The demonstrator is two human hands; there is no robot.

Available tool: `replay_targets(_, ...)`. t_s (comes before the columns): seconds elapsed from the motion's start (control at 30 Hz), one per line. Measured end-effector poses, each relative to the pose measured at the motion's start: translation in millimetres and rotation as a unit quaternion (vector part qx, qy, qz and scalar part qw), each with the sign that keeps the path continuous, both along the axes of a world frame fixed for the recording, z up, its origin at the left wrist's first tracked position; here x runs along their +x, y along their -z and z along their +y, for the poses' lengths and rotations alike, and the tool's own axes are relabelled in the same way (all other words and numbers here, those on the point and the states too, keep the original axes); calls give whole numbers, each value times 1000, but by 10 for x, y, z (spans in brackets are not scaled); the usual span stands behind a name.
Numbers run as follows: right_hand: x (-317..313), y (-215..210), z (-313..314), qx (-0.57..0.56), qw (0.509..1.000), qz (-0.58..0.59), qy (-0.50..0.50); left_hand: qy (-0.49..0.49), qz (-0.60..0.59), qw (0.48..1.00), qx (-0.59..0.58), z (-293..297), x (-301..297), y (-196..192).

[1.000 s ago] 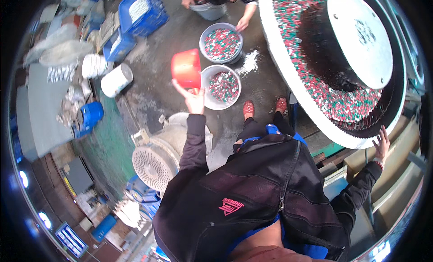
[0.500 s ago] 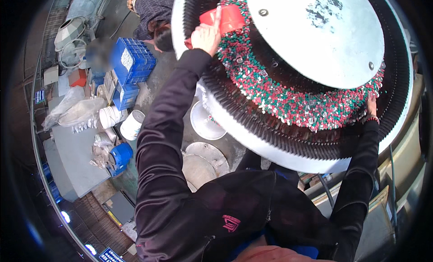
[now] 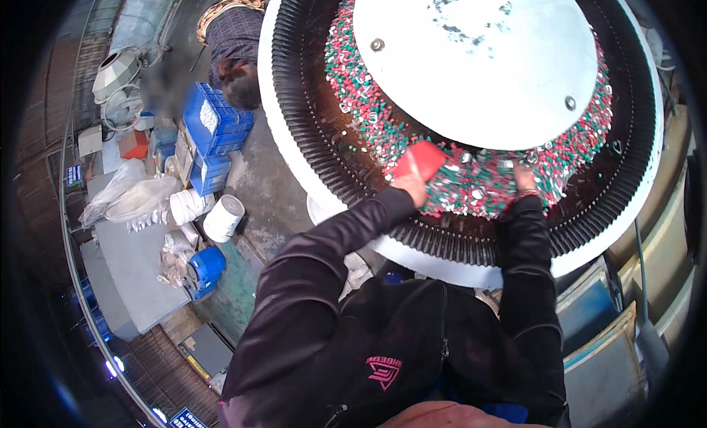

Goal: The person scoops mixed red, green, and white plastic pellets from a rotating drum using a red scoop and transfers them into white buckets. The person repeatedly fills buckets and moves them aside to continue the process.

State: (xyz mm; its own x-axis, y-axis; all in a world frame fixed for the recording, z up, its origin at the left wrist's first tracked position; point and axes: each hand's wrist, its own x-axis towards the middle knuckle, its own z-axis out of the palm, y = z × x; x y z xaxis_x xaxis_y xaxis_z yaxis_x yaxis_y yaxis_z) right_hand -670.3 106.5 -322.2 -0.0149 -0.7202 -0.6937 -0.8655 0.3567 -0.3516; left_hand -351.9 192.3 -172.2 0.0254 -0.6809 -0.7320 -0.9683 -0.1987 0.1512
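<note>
A red plastic scoop (image 3: pixel 421 160) is in my left hand (image 3: pixel 412 188), which is closed around it at the front of a big round bowl (image 3: pixel 324 194) with a white rim and dark ribbed lining. My right hand (image 3: pixel 524 179) reaches into the pieces to the right of the scoop. Motion blur and the heap hide its fingers. Small red, green and white pieces (image 3: pixel 471 185) lie in a curved band, with shiny metal buckle-like parts among them. A pale round cover (image 3: pixel 471 75) fills the bowl's middle.
At the left, another person (image 3: pixel 239 52) bends beside stacked blue crates (image 3: pixel 213 126), one holding white pieces. White buckets (image 3: pixel 223 218), a blue drum (image 3: pixel 206 270) and clear plastic bags (image 3: pixel 140 196) stand nearby. Flat boards (image 3: pixel 604 354) lean at the lower right.
My left hand has brought the scoop from the bowl's far left down to its front. My right hand has moved left through the pieces, so both hands are closer together.
</note>
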Motion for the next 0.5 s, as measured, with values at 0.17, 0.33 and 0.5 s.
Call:
replay_targets(0.17, 641, -764, 311, 164, 847, -365, 351, -246, 112, 961, 66, 68, -568, 165)
replay_targets(0.33, 713, -2007, 58, 112, 942, -298, 106, -471, 420, 719, 293, 28, -454, -200)
replay_targets(0.5, 181, -2867, 17, -46, 952, -303, -17, -423, 472, 726, 266, 72, -268, -949)
